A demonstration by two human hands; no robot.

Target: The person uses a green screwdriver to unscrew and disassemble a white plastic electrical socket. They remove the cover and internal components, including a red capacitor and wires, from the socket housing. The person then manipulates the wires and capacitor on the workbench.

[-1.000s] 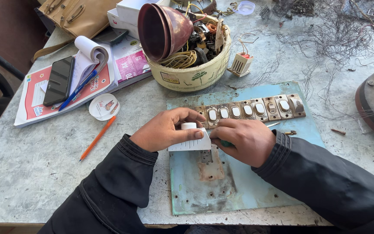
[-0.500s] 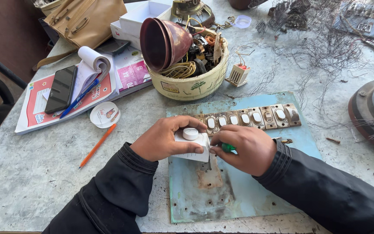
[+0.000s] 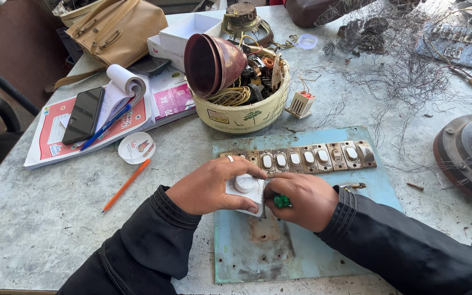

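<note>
Head view: left hand [image 3: 208,188] clamped on white dial unit [image 3: 245,188], steadying it over blue board [image 3: 301,240]; right hand [image 3: 299,199] closed around green-handled tool [image 3: 282,201], tip hidden.

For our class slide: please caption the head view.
Left hand holds a white knob unit on a blue panel; right hand grips a green-handled tool.

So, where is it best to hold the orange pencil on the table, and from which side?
Grip the orange pencil at its middle, coming from above with fingers across its shaft. It lies flat and slanted on the bare table, apart from the white tape roll, so both long sides seem open.
</note>
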